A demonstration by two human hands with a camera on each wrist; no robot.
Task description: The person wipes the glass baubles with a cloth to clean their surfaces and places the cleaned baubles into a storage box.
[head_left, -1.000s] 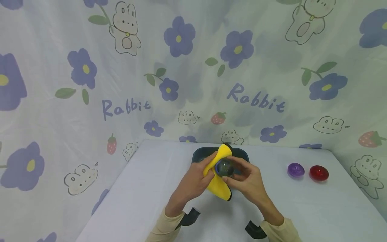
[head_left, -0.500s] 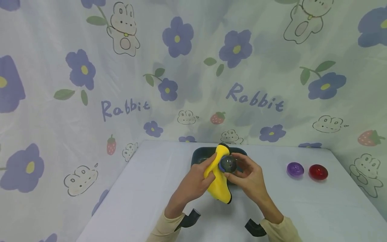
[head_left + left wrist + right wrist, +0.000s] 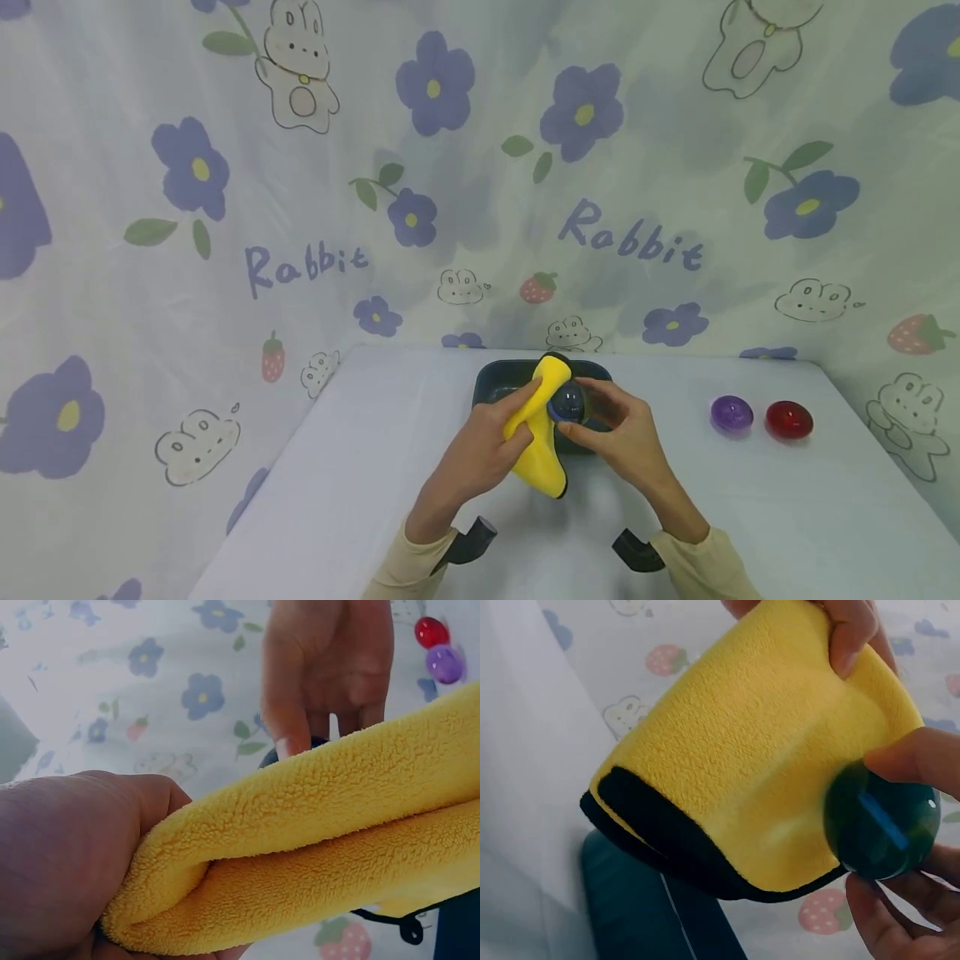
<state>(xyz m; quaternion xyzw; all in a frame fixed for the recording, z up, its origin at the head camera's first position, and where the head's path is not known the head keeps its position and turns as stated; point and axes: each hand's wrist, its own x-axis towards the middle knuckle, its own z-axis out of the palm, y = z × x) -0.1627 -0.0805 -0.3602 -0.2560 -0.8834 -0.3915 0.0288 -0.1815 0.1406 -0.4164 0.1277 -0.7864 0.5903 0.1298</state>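
Observation:
My left hand (image 3: 491, 442) grips a folded yellow towel (image 3: 542, 454) with black edging, its fleecy folds filling much of the left wrist view. My right hand (image 3: 626, 433) pinches a glossy dark ball (image 3: 567, 402) between thumb and fingers. In the right wrist view the ball (image 3: 881, 825) looks dark green with a blue streak, and it sits against or just in front of the towel (image 3: 727, 757); which of the two I cannot tell. In the left wrist view the towel hides most of the ball.
Behind the hands stands a dark teal tray (image 3: 491, 379), partly covered by the towel. To the right on the white table (image 3: 750, 517) lie a purple rounded object (image 3: 732, 414) and a red one (image 3: 789, 419). A patterned curtain (image 3: 480, 167) hangs behind the table.
The ball has shifted slightly right and turned in the right fingers, showing a darker blue face instead of a greyish one. The towel's lower end has swung a little; the left hand keeps its grip.

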